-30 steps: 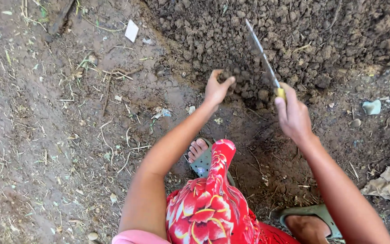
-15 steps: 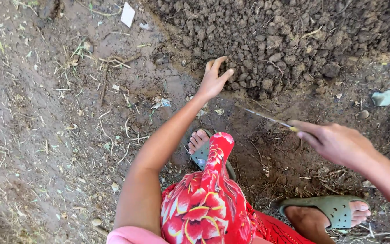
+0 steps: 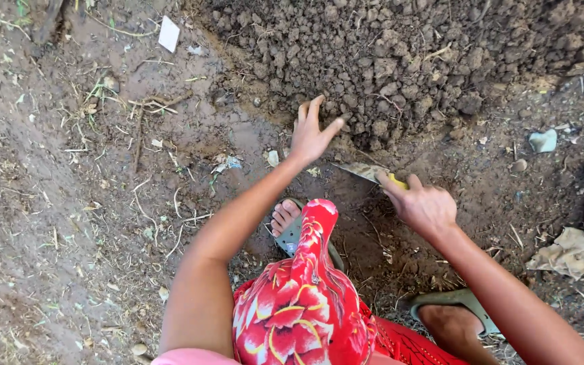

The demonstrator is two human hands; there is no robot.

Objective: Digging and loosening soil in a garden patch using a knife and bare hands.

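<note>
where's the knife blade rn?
Head view, centre-right: the knife is in the right hand, blade flat and low over the dirt, pointing toward the left hand at the foot of the soil pile.

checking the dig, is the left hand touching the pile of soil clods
Touching: the head view shows the left hand spread with its fingertips pressed onto the clods at the foot of the soil pile.

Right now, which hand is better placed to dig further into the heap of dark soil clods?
Probably the right hand: it holds the yellow-handled knife, blade at the heap's foot. The left hand is bare, fingers spread on clods.
</note>
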